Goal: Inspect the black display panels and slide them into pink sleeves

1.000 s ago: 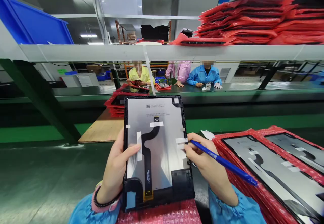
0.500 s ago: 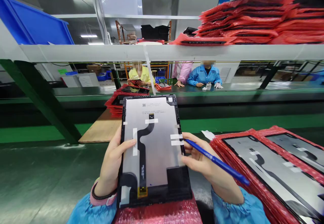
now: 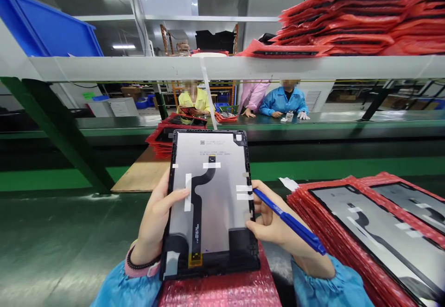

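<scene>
I hold a tablet screen panel upright, back side toward me, silver with a black flex cable and white tape strips. My left hand grips its left edge, thumb lying on the back. My right hand supports the right edge and also holds a blue pen, its tip next to the tape strips at the panel's right side. The panel's lower edge rests over a red bubble-wrap bag in my lap area.
A stack of panels on red bubble wrap lies at my right. A wooden board and a pile of red bags sit beyond. Red bags and a blue bin fill the shelf above. Three people work across the conveyor.
The panel has shifted slightly left and down and tilted. My right hand has slid lower along its right edge, the pen swinging down with it.
</scene>
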Demonstrator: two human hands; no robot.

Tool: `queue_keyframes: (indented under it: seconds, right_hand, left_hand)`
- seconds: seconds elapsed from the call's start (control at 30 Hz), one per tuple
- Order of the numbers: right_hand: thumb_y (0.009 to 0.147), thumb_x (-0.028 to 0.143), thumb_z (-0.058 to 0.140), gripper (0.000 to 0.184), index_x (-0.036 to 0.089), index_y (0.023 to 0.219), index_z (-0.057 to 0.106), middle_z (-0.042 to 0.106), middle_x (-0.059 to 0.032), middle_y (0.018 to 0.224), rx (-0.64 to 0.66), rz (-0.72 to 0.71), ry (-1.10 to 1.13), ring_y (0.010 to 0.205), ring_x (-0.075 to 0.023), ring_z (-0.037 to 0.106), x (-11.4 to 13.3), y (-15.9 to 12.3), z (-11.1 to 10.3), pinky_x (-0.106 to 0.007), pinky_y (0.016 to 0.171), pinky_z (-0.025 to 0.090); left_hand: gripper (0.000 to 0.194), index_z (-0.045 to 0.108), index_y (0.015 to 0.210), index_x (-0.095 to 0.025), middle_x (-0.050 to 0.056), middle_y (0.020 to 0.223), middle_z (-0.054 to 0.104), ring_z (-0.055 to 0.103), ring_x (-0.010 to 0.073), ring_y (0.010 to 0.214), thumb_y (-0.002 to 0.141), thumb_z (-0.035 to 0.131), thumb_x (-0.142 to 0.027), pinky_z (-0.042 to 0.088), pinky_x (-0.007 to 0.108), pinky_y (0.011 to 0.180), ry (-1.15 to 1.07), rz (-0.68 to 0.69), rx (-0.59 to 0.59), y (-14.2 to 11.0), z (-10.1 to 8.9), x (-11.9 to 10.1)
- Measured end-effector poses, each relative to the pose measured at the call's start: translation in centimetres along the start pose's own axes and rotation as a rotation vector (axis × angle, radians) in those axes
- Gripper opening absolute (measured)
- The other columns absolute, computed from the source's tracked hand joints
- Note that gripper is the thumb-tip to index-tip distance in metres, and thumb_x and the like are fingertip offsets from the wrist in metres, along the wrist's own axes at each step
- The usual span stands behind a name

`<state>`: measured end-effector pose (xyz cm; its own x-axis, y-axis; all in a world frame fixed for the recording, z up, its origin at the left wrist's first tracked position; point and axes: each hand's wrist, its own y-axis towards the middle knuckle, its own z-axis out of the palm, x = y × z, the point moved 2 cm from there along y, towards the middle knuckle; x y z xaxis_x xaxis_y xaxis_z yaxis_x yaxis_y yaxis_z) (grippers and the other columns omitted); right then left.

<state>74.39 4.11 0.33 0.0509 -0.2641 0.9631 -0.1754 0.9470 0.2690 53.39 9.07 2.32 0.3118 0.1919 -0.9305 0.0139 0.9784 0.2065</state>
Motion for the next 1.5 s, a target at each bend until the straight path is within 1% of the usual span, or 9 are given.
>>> queue_keyframes:
  seconds: [0.2,0.33,0.73,0.9,1.03,1.13,1.23,1.37,1.5]
  right_hand:
    - [0.070,0.011,0.070,0.038,0.024,0.103,0.056,0.066,0.0026,0.087,-0.064,-0.007,-0.034,0.072,-0.0111,0.064,-0.3,-0.1,0.0,-0.016,0.055,0.048]
    - [0.084,0.030,0.067,0.009,0.023,0.090,0.066,0.060,0.0040,0.071,-0.170,-0.048,-0.118,0.070,-0.0120,0.060,0.4,-0.2,-0.7,-0.019,0.061,0.049]
    - [0.077,0.042,0.076,0.028,0.026,0.100,0.077,0.079,-0.0050,0.092,-0.292,-0.007,0.110,0.077,-0.0205,0.074,0.1,-0.6,-1.8,-0.025,0.066,0.059]
    - [0.085,0.053,0.064,0.043,0.022,0.114,0.070,0.079,-0.0098,0.097,-0.404,-0.026,0.102,0.088,-0.0236,0.075,0.2,0.3,-2.9,-0.032,0.079,0.062]
    - [0.091,0.058,0.053,0.055,0.028,0.137,0.052,0.079,-0.0062,0.081,-0.537,-0.034,0.067,0.078,-0.0231,0.076,0.2,0.7,-3.0,-0.038,0.076,0.063]
    - [0.091,0.053,0.055,0.037,0.026,0.115,0.066,0.079,-0.0063,0.087,-0.612,-0.143,0.012,0.087,-0.0224,0.076,0.5,0.3,-2.7,-0.034,0.080,0.061]
    - [0.089,0.047,0.062,0.027,0.023,0.095,0.073,0.078,-0.0091,0.097,-0.432,-0.168,0.150,0.099,-0.0253,0.073,0.9,-0.4,-2.0,-0.035,0.085,0.059]
    - [0.065,0.070,0.072,0.071,0.030,0.124,0.064,0.063,-0.0120,0.133,0.050,-0.033,0.502,0.120,-0.0374,0.060,1.1,-1.2,-0.4,-0.048,0.078,0.060]
    - [0.060,0.072,0.074,0.064,0.030,0.108,0.072,0.073,-0.0097,0.116,-0.032,0.008,0.636,0.112,-0.0354,0.065,0.4,-1.2,0.0,-0.051,0.087,0.055]
  left_hand:
    - [0.053,0.066,0.119,-0.021,0.002,0.108,0.075,0.070,0.0240,0.098,0.067,0.077,-0.023,0.057,0.022,0.074,-0.016,0.012,0.001,0.2,-0.1,0.1]
    - [0.053,0.066,0.119,-0.022,0.001,0.109,0.075,0.068,0.0246,0.104,0.067,0.078,-0.023,0.057,0.023,0.079,-0.031,0.008,0.031,0.4,-0.3,0.3]
    - [0.036,0.069,0.109,-0.023,0.000,0.093,0.074,0.068,0.0139,0.078,0.074,0.076,-0.026,0.055,0.018,0.067,0.009,0.145,0.149,0.5,-0.5,0.7]
    - [0.029,0.069,0.103,-0.019,-0.003,0.066,0.065,0.055,0.0082,0.053,0.077,0.074,-0.031,0.046,0.016,0.050,0.083,0.170,0.146,0.1,-0.4,0.8]
    - [0.022,0.070,0.098,-0.019,-0.002,0.071,0.067,0.057,0.0083,0.057,0.080,0.071,-0.031,0.048,0.016,0.054,0.162,0.266,0.132,-0.2,-0.6,0.6]
    - [0.014,0.071,0.094,-0.020,-0.002,0.070,0.069,0.062,0.0105,0.060,0.083,0.068,-0.028,0.050,0.017,0.056,0.288,0.395,0.116,-0.5,-1.0,0.4]
    - [0.010,0.071,0.093,-0.021,-0.001,0.074,0.074,0.068,0.0124,0.063,0.086,0.065,-0.019,0.053,0.018,0.058,0.471,0.645,0.109,-0.9,-1.4,0.3]
    - [0.038,0.059,0.129,-0.017,0.010,0.117,0.072,0.069,0.0212,0.107,0.092,0.051,-0.008,0.055,0.031,0.093,0.742,1.141,0.459,-1.4,-0.6,0.5]
    - [0.037,0.058,0.130,-0.013,0.009,0.128,0.066,0.053,0.0246,0.130,0.098,0.040,-0.012,0.042,0.044,0.111,1.011,1.473,0.619,-1.4,0.3,0.5]
